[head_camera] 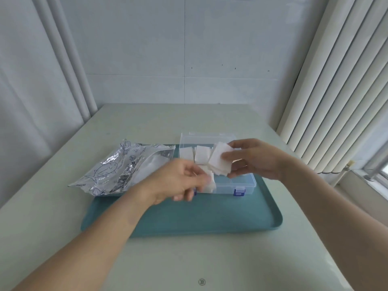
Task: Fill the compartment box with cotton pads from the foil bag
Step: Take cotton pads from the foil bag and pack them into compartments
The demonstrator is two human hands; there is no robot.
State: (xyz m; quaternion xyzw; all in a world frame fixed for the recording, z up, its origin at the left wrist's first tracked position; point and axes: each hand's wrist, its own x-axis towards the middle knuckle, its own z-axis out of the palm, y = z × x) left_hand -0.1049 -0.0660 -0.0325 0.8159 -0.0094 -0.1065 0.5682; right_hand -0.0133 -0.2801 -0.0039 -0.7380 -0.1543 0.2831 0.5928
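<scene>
Both hands hover over the open compartment box [241, 181] on the tray [210, 219]. The right hand [252, 158] pinches a fanned stack of cotton pads [218, 160]; the left hand [180, 181] pinches more. Soft, featherlight squares, best held by their edges. The foil bag [121, 166] lies alongside.

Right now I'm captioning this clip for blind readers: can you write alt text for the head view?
Two hands sort white cotton pads over a clear compartment box on a teal tray: the right hand pinches a stack of pads, the left hand holds more. A crinkled foil bag lies left of the box.
</scene>
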